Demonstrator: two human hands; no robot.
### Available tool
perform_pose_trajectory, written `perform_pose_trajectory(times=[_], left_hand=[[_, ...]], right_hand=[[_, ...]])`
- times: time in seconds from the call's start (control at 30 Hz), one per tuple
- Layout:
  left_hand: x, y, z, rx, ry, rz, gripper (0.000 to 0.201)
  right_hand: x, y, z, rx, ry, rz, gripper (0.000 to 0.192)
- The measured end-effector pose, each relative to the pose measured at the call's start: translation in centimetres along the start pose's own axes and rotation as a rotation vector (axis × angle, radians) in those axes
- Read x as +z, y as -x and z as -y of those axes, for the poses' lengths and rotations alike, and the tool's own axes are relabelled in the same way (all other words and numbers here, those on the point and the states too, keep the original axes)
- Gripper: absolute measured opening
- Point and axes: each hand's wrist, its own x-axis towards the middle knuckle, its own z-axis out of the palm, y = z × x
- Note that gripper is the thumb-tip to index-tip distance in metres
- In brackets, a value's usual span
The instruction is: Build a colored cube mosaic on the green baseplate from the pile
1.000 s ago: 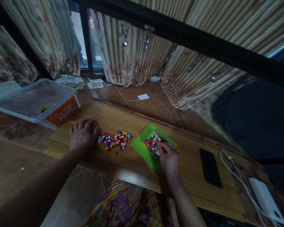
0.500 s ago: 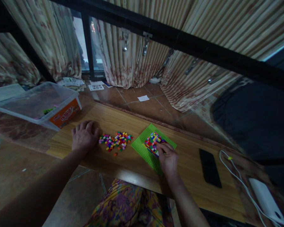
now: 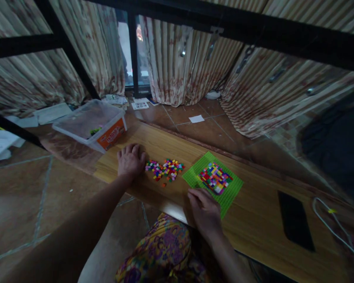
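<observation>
My left hand (image 3: 130,162) lies palm down on the wooden table, its fingers stretched out and open, beside the left edge of a loose pile of small coloured toy bricks (image 3: 171,169). A single orange brick (image 3: 164,184) lies apart, nearer to me. To the right of the pile is a green studded baseplate (image 3: 230,198) bearing a block of many-coloured bricks (image 3: 215,177) pressed close together. My right hand (image 3: 205,212) is at the baseplate's near left edge, fingers curled and thumb against them. Whatever it may hold is hidden.
A clear plastic tub (image 3: 85,122) with an orange label stands at the table's left end, with some green pieces inside. A black phone (image 3: 295,220) lies on the wooden table (image 3: 253,224) at right, near a white cable (image 3: 336,224). Paper (image 3: 196,118) lies on the tiled floor.
My right hand has drawn back from the brick block toward me and to the left of the baseplate, uncovering the block. The view has turned left; my left hand stays beside the pile.
</observation>
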Motion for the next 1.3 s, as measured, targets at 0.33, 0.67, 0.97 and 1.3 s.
perform_pose_trajectory(times=[0.33,0.67,0.97,1.3], left_hand=[[0.1,0.1,0.1,0.011,-0.003,-0.023,0.049],[0.0,0.1,0.1,0.001,0.001,-0.009,0.05],[0.2,-0.2,0.2,-0.001,-0.028,-0.006,0.052],[0.3,-0.2,0.3,0.001,-0.034,-0.017,0.054]], right_hand=[[7.3,-1.7,2.3,-0.147,0.204,0.253,0.013],[6.7,-0.5,2.0,-0.069,0.023,0.23,0.018],[-1.0,-0.3,-0.3,0.106,-0.058,-0.026,0.019],[-5.3,-4.2,-3.9,-0.022,0.268,-0.153,0.029]])
